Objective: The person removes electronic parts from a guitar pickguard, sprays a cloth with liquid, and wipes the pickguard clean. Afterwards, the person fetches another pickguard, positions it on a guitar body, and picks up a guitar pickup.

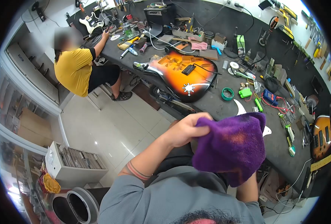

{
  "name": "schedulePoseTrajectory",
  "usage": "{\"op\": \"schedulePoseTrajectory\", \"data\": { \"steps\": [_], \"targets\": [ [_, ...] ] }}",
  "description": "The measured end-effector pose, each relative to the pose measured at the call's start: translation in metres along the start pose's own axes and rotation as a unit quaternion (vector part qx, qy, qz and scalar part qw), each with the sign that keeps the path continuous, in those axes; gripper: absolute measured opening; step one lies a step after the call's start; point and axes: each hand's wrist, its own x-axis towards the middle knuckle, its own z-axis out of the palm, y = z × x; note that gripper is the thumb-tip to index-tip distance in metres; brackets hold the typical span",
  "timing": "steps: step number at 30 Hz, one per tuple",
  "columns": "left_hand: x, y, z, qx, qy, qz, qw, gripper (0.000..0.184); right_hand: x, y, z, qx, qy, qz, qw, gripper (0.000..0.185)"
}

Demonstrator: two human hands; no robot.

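My left hand [189, 128] is closed on the upper left corner of a purple towel [229, 149], thumb and fingers pinching the cloth. The towel hangs spread out in front of my chest. It covers my right hand; only the right forearm [247, 191] shows below it, so the right fingers are hidden. Behind the towel, a white curved plate like a guitar pickguard [240, 107] lies partly covered on the bench. Farther back rests a sunburst electric guitar body [189, 76] with a white sun design and a black bridge.
The dark workbench [214, 106] carries green tape [227, 93], a blue multimeter [270, 97] and many small tools. Another guitar body [322, 136] stands at the right. A person in a yellow shirt [74, 71] sits at the far left. A box of sheets [75, 164] stands on the floor.
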Motion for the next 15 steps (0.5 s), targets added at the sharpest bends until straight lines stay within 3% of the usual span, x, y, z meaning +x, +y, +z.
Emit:
{"op": "schedulePoseTrajectory", "data": {
  "steps": [3, 6, 7, 8, 10, 12, 15],
  "targets": [
    [0.025, -0.003, -0.002, 0.149, 0.086, 0.034, 0.984, 0.026, 0.011, 0.047, 0.018, -0.033, -0.006, -0.014, 0.999, 0.044],
    [0.02, -0.008, -0.025, 0.288, 0.101, 0.032, 0.952, 0.029, 0.023, 0.058, 0.029, -0.072, -0.033, -0.033, 0.996, 0.042],
    [0.016, -0.007, -0.026, 0.211, 0.112, 0.017, 0.971, 0.027, 0.026, 0.056, 0.03, -0.086, -0.037, -0.044, 0.995, 0.041],
    [0.012, 0.001, -0.029, 0.246, 0.14, -0.008, 0.959, 0.027, 0.029, 0.052, 0.03, -0.1, -0.04, -0.052, 0.993, 0.04],
    [0.014, 0.013, -0.068, 0.345, 0.16, 0.07, 0.922, 0.029, 0.032, 0.04, 0.029, -0.138, -0.038, -0.062, 0.988, 0.04],
    [0.012, 0.063, -0.093, 0.425, 0.242, 0.141, 0.861, 0.03, 0.029, 0.02, 0.025, -0.186, -0.022, -0.066, 0.98, 0.041],
    [0.018, 0.143, -0.153, 0.32, 0.364, 0.216, 0.847, 0.024, 0.033, -0.012, 0.012, -0.265, 0.038, -0.084, 0.96, 0.041]
  ]
}}
